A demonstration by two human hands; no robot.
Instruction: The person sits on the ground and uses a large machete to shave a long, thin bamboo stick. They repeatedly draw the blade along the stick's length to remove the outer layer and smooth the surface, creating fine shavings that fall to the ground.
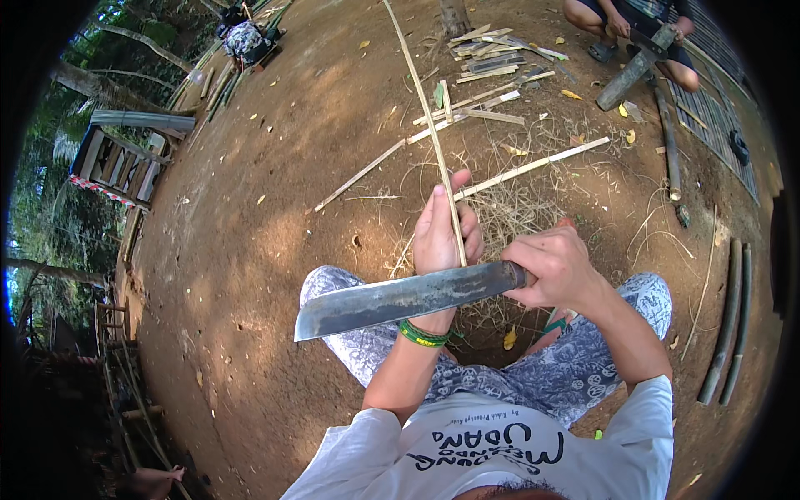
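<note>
My left hand (442,229) grips a long thin bamboo strip (425,108) that runs away from me toward the top of the view. My right hand (554,267) is closed on the handle of a big dark machete (400,300). Its broad blade lies across my left wrist and points left, its edge against the strip near my left fingers. A green band (422,334) circles my left wrist. I squat on bare earth in patterned grey trousers, knees to either side.
Split bamboo slats (492,62) and shavings (508,208) litter the dirt ahead. Another person (633,33) squats at the top right holding a thick bamboo pole (633,71). Bamboo poles (729,325) lie on the right; a woven mat (717,117) beyond. A wooden frame (121,158) stands left.
</note>
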